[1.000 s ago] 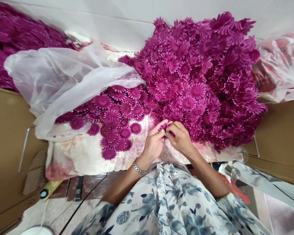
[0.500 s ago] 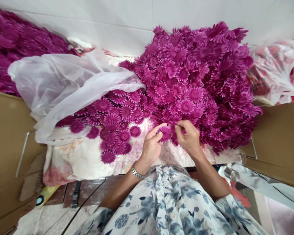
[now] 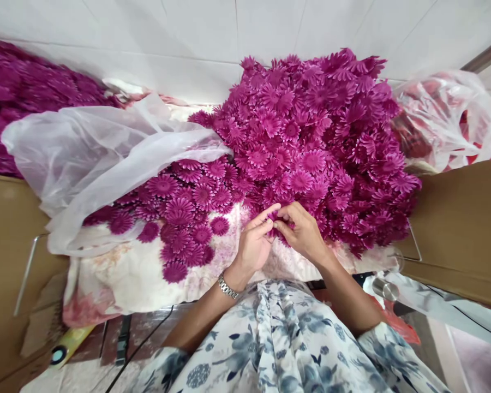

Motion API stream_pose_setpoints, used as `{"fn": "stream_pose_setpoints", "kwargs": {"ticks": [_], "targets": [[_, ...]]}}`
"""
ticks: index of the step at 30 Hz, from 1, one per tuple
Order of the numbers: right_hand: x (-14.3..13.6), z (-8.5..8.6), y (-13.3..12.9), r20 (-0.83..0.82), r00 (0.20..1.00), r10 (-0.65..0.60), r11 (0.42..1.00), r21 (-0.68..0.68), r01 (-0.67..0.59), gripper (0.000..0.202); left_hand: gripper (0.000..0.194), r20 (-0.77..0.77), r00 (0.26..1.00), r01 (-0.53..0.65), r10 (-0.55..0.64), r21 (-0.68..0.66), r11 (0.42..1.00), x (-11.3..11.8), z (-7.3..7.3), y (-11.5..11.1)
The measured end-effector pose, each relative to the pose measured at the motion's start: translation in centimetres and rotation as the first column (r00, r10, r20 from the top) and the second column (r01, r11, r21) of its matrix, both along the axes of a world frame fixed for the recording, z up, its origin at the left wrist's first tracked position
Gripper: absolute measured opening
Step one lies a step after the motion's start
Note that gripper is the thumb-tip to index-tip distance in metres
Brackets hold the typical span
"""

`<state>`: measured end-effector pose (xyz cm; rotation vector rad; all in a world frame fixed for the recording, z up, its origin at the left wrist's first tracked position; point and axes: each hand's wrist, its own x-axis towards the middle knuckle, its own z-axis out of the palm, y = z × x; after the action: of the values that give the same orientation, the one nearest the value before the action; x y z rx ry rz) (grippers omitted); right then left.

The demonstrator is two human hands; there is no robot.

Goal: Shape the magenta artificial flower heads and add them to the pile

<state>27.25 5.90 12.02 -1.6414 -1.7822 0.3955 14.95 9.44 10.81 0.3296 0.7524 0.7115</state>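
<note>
My left hand [image 3: 254,244], with a metal watch at the wrist, pinches a purple flower [image 3: 273,217] between thumb and forefinger. My right hand [image 3: 301,229] meets it from the right, its fingertips closed on the same flower, which the fingers partly cover. Just beyond both hands rises a large heap of purple flowers [image 3: 311,147]. To the left, a smaller spread of flowers [image 3: 180,210] lies on a pale, stained cloth [image 3: 147,278], partly under a translucent plastic bag [image 3: 98,147].
Cardboard boxes stand at the left [image 3: 12,234] and right [image 3: 466,229]. More purple flowers [image 3: 36,87] are piled at the far left. A clear bag with red contents [image 3: 442,120] sits at the back right, by a tiled wall [image 3: 188,38].
My right hand has moved left against my left hand, and its fingertips now touch the flower. The flower is more covered by fingers. The whole view has shifted slightly.
</note>
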Motion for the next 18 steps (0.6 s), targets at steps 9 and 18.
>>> {"fn": "stream_pose_setpoints", "kwargs": {"ticks": [9, 18], "targets": [[4.9, 1.4, 1.1, 0.063, 0.897, -0.437, 0.867, 0.294, 0.402, 0.006, 0.032, 0.044, 0.998, -0.054, 0.054, 0.001, 0.999, -0.7, 0.3, -0.5], [2.5, 1.1, 0.8, 0.056, 0.997, -0.049, 0.997, 0.066, 0.046, 0.014, 0.034, 0.027, 0.998, -0.057, 0.058, -0.016, 0.998, -0.4, 0.0, 0.0]]}}
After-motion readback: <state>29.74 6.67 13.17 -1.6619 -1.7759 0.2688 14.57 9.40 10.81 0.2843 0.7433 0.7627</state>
